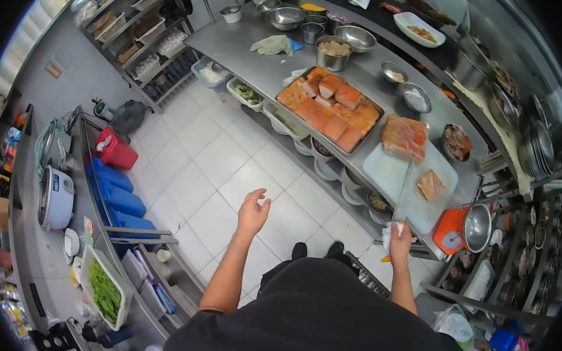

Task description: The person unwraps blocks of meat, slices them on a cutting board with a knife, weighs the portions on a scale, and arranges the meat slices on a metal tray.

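Note:
My right hand [400, 240] is closed at the counter's near edge around a knife [405, 194] with a yellow handle end, and a white cloth or paper [387, 234] is bunched in the same grip. The long blade lies over a white cutting board [385, 168]. A large orange-pink slab of meat or fish [405, 137] rests at the board's far end, close to the blade's tip; a smaller cut piece [431, 185] lies nearer me. My left hand [253, 212] hangs in the air above the floor, fingers loosely apart, holding nothing.
A metal tray [363, 145] of cut orange-pink blocks stands left of the board. Bowls of trimmings [456, 142] and white powder [416, 98] sit beyond. An orange scale [450, 233] with a steel bowl is at right. Left counter holds a green-vegetable tub [122, 314] and rice cooker [56, 198].

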`<action>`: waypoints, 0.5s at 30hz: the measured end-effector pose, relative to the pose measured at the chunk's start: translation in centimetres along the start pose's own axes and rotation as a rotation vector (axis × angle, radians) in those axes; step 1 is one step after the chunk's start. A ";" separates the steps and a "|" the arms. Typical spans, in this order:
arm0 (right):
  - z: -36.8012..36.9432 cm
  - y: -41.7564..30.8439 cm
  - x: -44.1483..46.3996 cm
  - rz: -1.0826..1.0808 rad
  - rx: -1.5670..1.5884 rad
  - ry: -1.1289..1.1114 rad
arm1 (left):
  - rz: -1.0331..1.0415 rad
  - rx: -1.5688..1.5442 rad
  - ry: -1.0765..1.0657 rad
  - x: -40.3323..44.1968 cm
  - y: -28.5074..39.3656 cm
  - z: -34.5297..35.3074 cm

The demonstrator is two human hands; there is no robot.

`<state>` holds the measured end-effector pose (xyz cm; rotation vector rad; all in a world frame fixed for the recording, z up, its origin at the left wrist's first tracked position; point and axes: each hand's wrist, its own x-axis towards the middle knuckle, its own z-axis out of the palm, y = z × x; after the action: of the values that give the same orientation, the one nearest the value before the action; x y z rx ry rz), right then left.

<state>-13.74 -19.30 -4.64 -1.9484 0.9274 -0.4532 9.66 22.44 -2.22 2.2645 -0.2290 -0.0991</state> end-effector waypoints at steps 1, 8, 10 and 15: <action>0.9 0.2 0.8 -0.005 -0.023 0.034 | -0.004 -0.007 0.015 1.3 -0.3 -0.3; 3.9 -0.1 4.8 0.022 -0.120 0.104 | 0.057 -0.028 0.073 15.7 -0.3 -0.8; 4.6 0.3 5.5 0.038 -0.106 0.114 | 0.069 -0.023 0.118 21.3 -1.8 -0.3; 6.9 -0.7 6.1 0.061 -0.101 0.231 | -0.087 -0.223 0.147 36.9 -5.9 -0.5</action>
<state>-5.18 -19.75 -7.97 -1.9803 1.1735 -0.6152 46.65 19.28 -6.21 2.0484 -0.0393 -0.0034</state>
